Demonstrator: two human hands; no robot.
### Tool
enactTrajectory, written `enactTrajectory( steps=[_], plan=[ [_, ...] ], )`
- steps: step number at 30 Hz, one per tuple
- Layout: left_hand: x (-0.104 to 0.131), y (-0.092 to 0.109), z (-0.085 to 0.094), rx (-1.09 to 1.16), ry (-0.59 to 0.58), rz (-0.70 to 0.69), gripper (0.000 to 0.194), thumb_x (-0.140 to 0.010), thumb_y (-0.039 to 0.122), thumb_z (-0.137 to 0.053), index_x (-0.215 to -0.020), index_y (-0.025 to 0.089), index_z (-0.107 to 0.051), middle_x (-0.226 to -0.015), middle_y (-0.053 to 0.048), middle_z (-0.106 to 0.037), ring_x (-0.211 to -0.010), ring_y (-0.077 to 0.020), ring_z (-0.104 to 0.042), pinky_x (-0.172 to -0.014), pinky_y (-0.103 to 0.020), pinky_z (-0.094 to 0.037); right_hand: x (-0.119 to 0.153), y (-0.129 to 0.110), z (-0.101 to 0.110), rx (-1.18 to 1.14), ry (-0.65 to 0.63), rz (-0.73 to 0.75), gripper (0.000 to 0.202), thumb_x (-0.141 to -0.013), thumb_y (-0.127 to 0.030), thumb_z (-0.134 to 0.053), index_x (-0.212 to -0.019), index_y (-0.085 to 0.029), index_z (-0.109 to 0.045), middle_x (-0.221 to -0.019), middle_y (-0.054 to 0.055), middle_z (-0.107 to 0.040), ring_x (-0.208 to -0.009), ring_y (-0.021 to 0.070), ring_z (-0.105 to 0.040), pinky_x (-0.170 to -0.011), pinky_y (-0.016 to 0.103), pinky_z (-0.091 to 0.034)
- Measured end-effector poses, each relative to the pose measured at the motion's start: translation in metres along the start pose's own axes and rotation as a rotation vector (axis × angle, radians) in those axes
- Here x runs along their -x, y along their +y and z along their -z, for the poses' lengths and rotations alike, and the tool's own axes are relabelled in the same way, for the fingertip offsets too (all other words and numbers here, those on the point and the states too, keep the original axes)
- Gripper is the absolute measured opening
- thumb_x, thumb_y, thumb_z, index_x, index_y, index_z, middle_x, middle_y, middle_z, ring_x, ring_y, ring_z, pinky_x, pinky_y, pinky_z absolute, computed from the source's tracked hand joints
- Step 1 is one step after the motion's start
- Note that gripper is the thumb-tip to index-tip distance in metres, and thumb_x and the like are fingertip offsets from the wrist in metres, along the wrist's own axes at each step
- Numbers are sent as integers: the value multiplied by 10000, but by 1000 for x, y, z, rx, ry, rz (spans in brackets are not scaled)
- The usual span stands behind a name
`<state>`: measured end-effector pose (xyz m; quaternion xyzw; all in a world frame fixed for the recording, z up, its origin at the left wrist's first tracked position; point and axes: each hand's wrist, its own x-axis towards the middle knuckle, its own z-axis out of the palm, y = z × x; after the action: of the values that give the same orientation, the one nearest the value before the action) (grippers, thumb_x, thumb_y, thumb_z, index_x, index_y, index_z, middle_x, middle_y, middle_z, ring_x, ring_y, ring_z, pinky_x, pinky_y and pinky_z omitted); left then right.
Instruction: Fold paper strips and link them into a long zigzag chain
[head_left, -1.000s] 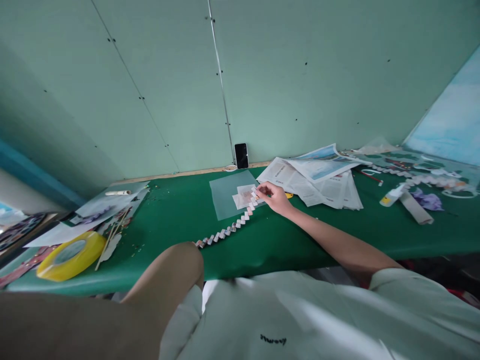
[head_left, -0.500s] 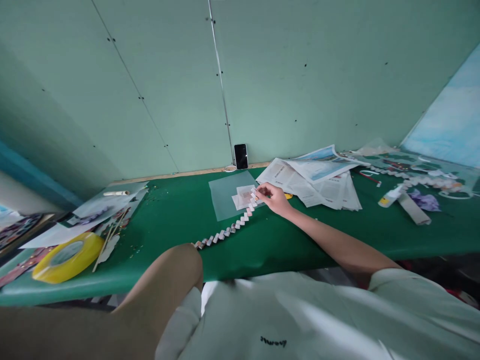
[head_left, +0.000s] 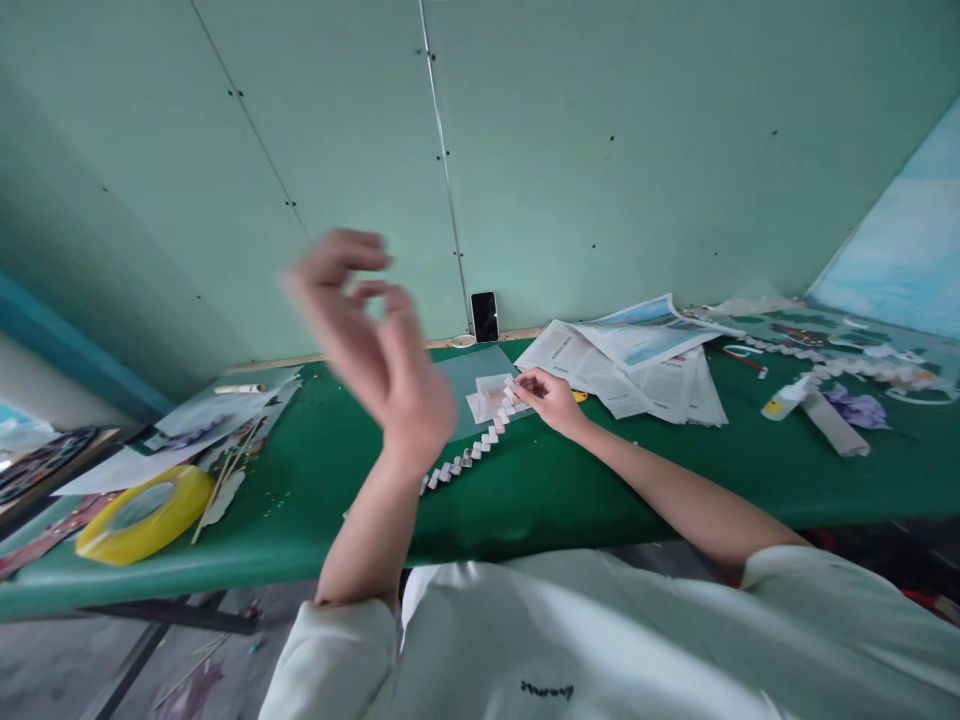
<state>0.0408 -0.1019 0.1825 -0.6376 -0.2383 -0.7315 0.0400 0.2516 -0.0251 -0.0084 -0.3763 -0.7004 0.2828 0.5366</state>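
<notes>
A zigzag chain of folded paper links (head_left: pixel 480 450) slants across the green tabletop. My right hand (head_left: pixel 551 398) pinches its upper end between thumb and fingers. Its lower stretch passes behind my left forearm. In the air in front of my chest is my left hand (head_left: pixel 375 350), blurred by motion, its fingers loosely curled and apart; I see nothing in it. Small paper pieces (head_left: pixel 489 392) lie beside the chain's upper end, on a translucent sheet (head_left: pixel 480 362) that my left hand partly covers.
A phone (head_left: pixel 484 316) leans against the wall. Newspapers (head_left: pixel 637 370) spread right of centre; farther right are a glue bottle (head_left: pixel 784 398), a purple crumpled piece (head_left: pixel 859 405) and another paper chain (head_left: pixel 832 368). A yellow tape roll (head_left: pixel 184 500) and thin sticks (head_left: pixel 225 480) lie left.
My left arm has swung, bringing my left hand up into view above the table. My right hand keeps its pinch on the paper chain, almost in place.
</notes>
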Motion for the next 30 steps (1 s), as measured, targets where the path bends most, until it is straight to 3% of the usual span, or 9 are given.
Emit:
enactTrajectory(
  steps=[2,5,7,10,14,20,24,30],
  plan=[
    [23,-24,-22,-35,-98,41,176,-1078,339,-488,-1172,238,-597,-1204,-71,-634,-1195,-223,-631,-1042,-404,-512,0,2,0,-5,10,-9,379,-929,-621,-694,-988,-247,-706,-852,66,-729,-803,256,-702,-704,361,-571],
    [69,-75,-47,-132,-520,282,147,-1032,233,-523,-1139,179,-609,-1109,-123,-710,-1052,-233,-691,-939,-378,-547,-1,6,-1,-11,35,-20,403,-909,-632,-714,-986,-237,-707,-816,54,-721,-757,244,-691,-703,360,-570],
    [96,-104,-52,-213,-678,458,191,-1003,191,-533,-1164,148,-626,-1176,-173,-725,-1066,-264,-708,-945,-394,-546,-2,6,-2,-39,45,-30,405,-903,-629,-724,-976,-231,-706,-786,44,-713,-723,237,-684,-688,360,-563],
    [119,-125,-46,-224,-871,608,272,-1008,258,-547,-1223,144,-669,-1166,-174,-758,-1066,-299,-727,-924,-388,-554,-2,5,-1,-90,29,-41,397,-906,-616,-731,-986,-228,-707,-800,49,-724,-746,244,-700,-697,363,-567],
    [126,-129,-41,-117,-922,701,278,-980,279,-571,-1160,161,-747,-1064,-123,-791,-913,-259,-748,-818,-322,-565,-3,8,0,-123,14,-33,411,-895,-611,-746,-1025,-223,-708,-912,80,-759,-817,254,-728,-743,371,-588],
    [135,-134,-49,70,-788,900,287,-943,329,-592,-1042,117,-756,-868,-83,-754,-679,-166,-657,-635,-259,-518,-9,24,6,-118,-74,5,412,-877,-575,-786,-1111,-242,-724,-956,71,-761,-870,254,-738,-795,384,-603],
    [140,-132,-50,154,-749,969,313,-932,396,-625,-965,113,-754,-742,-52,-691,-600,-135,-587,-552,-236,-456,-11,30,9,-82,-50,82,407,-874,-580,-791,-1091,-244,-714,-952,73,-730,-885,248,-709,-804,375,-596],
    [142,-127,-53,213,-640,1024,320,-905,373,-691,-1102,125,-733,-766,-39,-706,-608,-118,-592,-557,-220,-448,-10,26,9,2,-18,214,338,-952,-560,-715,-1082,-249,-697,-1042,89,-704,-921,243,-699,-830,369,-582]
  ],
)
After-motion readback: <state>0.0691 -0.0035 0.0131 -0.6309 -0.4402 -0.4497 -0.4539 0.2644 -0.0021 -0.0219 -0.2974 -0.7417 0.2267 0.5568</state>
